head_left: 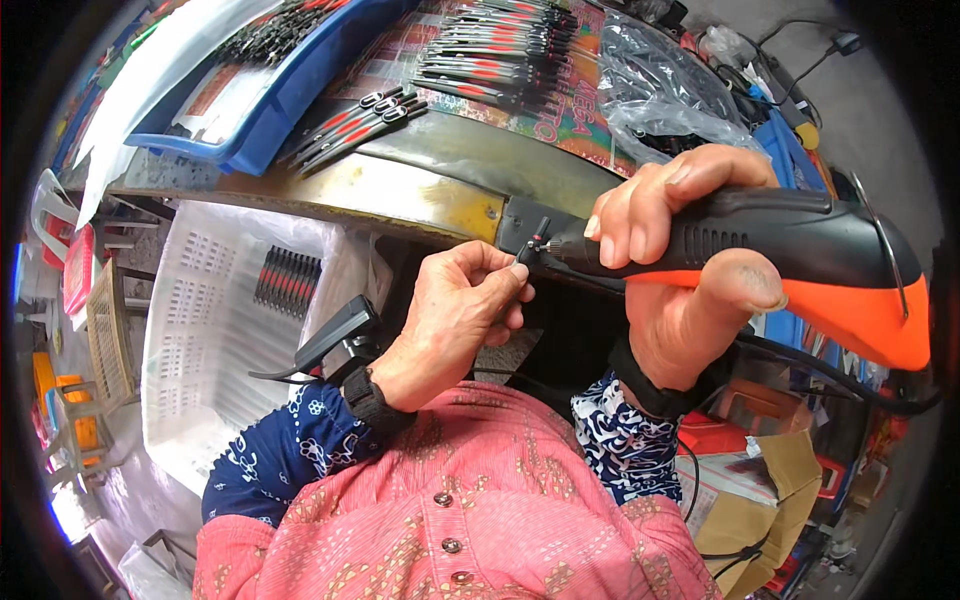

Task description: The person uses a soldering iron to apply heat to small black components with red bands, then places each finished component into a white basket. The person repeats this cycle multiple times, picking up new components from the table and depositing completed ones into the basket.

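My right hand [690, 230] is wrapped round a black-and-orange handheld power tool [760, 240], its narrow nose pointing left and a wire loop at its wide rear end. At the tool's nose, my left hand [460, 300] pinches a small dark part [535, 245] between thumb and fingertips. The fingers hide much of that part, so its exact kind does not show. Both hands are just off the near edge of the workbench [420, 195]. A few slim black-and-red pieces [355, 130] with ring-like ends lie on the bench, left of the hands.
Rows of similar black-and-red pieces [500, 50] cover a printed sheet at the back. A blue tray [250, 140] sits at the far left. Below the bench stands a white basket [185, 330] with a stack inside. Clear plastic bags [670, 90] lie right; an opened cardboard box [770, 500] is lower right.
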Demonstrator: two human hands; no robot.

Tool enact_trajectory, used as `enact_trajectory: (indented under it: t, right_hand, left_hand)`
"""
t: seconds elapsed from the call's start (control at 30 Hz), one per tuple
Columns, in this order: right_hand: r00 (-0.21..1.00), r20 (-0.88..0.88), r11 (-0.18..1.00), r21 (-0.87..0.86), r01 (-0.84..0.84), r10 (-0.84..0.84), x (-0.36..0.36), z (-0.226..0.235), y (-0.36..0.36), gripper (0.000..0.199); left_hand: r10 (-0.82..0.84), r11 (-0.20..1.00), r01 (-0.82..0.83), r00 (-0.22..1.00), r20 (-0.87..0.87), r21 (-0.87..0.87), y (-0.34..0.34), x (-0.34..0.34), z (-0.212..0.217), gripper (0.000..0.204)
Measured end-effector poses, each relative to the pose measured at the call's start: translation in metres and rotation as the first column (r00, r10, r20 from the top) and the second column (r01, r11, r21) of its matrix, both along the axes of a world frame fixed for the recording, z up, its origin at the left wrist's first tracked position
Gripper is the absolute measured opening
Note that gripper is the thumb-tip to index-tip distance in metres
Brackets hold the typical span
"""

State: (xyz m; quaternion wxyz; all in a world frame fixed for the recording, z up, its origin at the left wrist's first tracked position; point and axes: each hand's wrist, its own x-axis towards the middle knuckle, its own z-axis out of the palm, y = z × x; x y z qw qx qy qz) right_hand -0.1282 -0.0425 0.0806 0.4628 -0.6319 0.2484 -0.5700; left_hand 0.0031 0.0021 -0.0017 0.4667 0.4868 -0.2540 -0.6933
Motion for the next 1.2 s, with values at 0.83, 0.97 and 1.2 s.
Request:
enact_trajectory:
  t: [0.83, 0.97, 1.2]
  right_hand:
    - [0.988, -0.151, 0.999, -0.016, 0.034, -0.036, 0.005, 0.003, -0.007, 0.075]
    - [0.982, -0.185, 0.998, -0.046, 0.037, -0.045, 0.006, 0.004, -0.012, 0.076]
    - [0.974, -0.211, 0.994, -0.081, 0.071, -0.086, 0.005, 0.001, -0.014, 0.076]
  left_hand:
    - [0.077, 0.997, -0.077, 0.997, -0.005, -0.007, 0.003, -0.009, 0.006, 0.012]
    - [0.097, 0.995, -0.097, 0.994, -0.056, -0.008, 0.002, -0.010, 0.008, 0.011]
    - [0.076, 0.997, -0.075, 0.990, -0.122, 0.019, 0.001, -0.010, 0.008, 0.010]
